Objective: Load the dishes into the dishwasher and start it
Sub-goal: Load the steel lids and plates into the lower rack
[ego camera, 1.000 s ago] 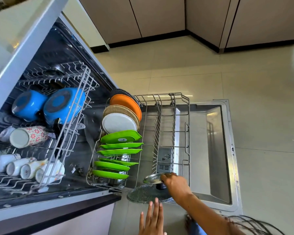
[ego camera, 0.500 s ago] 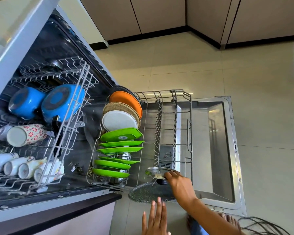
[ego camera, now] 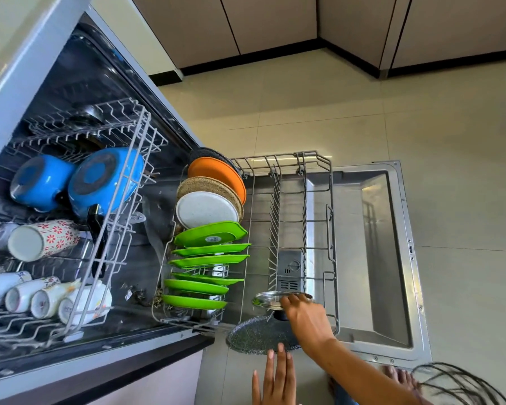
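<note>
Right hand [ego camera: 306, 317] reached into the near end of the lower rack [ego camera: 319, 200], fingers curled over the rim of a small steel lid [ego camera: 268, 299], gripping it. Lid lay roughly flat just above a dark speckled lid [ego camera: 254, 336] at the rack's near edge; whether the two touched could not be told. Left hand [ego camera: 275, 381] hovered below, fingers straight and together, holding nothing. Lower rack stood pulled out over the open dishwasher door [ego camera: 392, 258], with green plates [ego camera: 205, 261] upright in its left row. Blue pots [ego camera: 105, 182] sat inverted in the upper rack [ego camera: 123, 217].
</note>
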The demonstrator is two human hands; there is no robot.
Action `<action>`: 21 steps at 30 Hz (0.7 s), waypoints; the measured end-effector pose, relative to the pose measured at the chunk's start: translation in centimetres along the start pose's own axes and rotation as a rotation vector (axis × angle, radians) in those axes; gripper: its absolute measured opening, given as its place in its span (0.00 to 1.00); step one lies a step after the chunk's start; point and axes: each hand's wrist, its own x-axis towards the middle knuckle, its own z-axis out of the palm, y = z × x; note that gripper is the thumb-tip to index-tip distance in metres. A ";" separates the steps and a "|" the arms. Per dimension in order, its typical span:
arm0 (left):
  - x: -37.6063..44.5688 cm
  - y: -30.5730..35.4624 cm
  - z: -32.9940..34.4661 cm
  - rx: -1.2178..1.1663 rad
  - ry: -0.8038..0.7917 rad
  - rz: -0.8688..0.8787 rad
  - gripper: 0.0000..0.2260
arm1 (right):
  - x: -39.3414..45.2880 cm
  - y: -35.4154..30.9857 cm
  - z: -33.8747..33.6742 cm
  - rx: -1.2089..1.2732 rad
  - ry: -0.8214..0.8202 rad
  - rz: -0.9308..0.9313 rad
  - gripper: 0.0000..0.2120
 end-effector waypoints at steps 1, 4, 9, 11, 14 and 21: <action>-0.1 0.0 0.0 0.002 0.009 -0.001 0.19 | 0.0 -0.2 0.3 -0.002 -0.010 0.008 0.18; -0.4 -0.1 -0.1 0.006 0.018 0.009 0.21 | 0.2 -0.8 1.2 -0.026 -0.025 0.011 0.17; -0.6 -0.7 -0.3 0.039 0.036 0.040 0.21 | 2.5 -1.3 1.9 -0.044 -0.023 0.032 0.16; -0.7 -0.9 -0.4 0.035 0.042 0.066 0.18 | 3.2 -1.0 1.7 -0.051 -0.017 0.028 0.14; -0.6 -0.9 -0.3 0.011 0.028 0.074 0.17 | 3.6 -0.2 1.7 -0.059 -0.015 -0.007 0.14; -0.5 -0.5 0.0 -0.025 0.027 0.019 0.16 | 0.8 0.9 1.7 0.042 0.147 -0.056 0.24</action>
